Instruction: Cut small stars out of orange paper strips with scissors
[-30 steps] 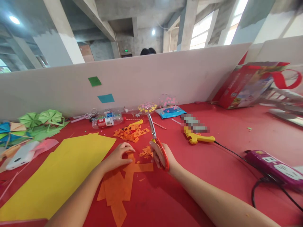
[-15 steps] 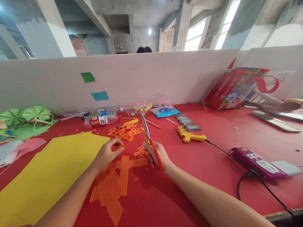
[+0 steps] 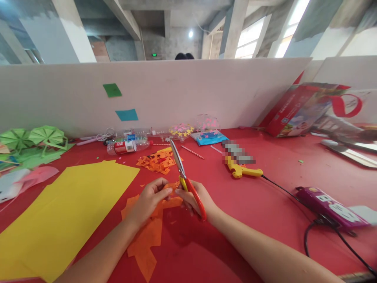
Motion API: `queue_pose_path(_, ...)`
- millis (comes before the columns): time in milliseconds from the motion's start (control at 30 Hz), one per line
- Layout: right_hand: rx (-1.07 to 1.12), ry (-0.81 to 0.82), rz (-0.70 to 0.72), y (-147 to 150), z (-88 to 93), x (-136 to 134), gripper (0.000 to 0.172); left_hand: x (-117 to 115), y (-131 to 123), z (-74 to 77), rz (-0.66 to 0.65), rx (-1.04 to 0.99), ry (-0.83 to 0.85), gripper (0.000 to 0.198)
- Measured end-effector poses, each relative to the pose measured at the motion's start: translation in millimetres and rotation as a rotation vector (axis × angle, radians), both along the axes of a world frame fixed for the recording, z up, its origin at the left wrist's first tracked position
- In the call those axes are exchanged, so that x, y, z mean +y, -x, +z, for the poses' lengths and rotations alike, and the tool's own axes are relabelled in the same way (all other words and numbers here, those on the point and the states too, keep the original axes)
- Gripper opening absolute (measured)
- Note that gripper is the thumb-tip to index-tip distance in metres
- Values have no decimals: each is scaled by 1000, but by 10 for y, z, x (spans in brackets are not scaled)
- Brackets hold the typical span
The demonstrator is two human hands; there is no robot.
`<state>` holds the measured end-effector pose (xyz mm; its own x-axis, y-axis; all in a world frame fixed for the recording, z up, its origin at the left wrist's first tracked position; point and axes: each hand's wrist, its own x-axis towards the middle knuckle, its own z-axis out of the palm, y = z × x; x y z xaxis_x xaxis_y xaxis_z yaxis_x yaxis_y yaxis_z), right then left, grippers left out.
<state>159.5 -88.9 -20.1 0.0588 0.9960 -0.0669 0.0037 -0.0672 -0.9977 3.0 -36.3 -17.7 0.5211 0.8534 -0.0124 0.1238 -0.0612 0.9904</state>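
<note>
My right hand [image 3: 196,198] is closed on red-handled scissors [image 3: 184,179], whose shut blades point up and away from me. My left hand [image 3: 150,200] pinches the top of an orange paper piece [image 3: 145,236] just left of the scissors, its fingertips nearly touching my right hand. The orange paper lies on the red table [image 3: 265,208] below both hands. A pile of small orange and yellow paper stars [image 3: 157,162] lies beyond the hands.
A large yellow sheet [image 3: 59,216] lies at left, with green folded paper fans [image 3: 32,143] behind it. A plastic bottle [image 3: 128,146], a yellow glue gun [image 3: 243,169] with a black cable, a purple case [image 3: 331,206] and a red box [image 3: 300,108] surround the hands. A white partition [image 3: 176,90] closes the back.
My left hand lifted off the flat orange paper and moved right, pinching its top edge beside the scissors. My right hand stayed closed on the scissors, shifting a little toward the left hand.
</note>
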Motion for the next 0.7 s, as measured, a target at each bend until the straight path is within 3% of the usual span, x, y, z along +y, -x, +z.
queue_pose_path(333,112,-14,43,22,-27,-19,18,-63,16,33,-67,-23,59,23)
queue_pose_path(467,260,-60,118,-21,-25,-2,20,-16,51,19,-110,-142,253,17)
queue_pose_path(533,326,-79,102,-48,3,15,20,32,60,0,-43,-238,348,16)
queue_pose_path(633,396,-111,17,-82,61,40,22,118,66,-37,159,-362,398,17)
queue_pose_path(700,418,-131,-44,-95,85,52,28,153,63,-53,196,-374,403,15)
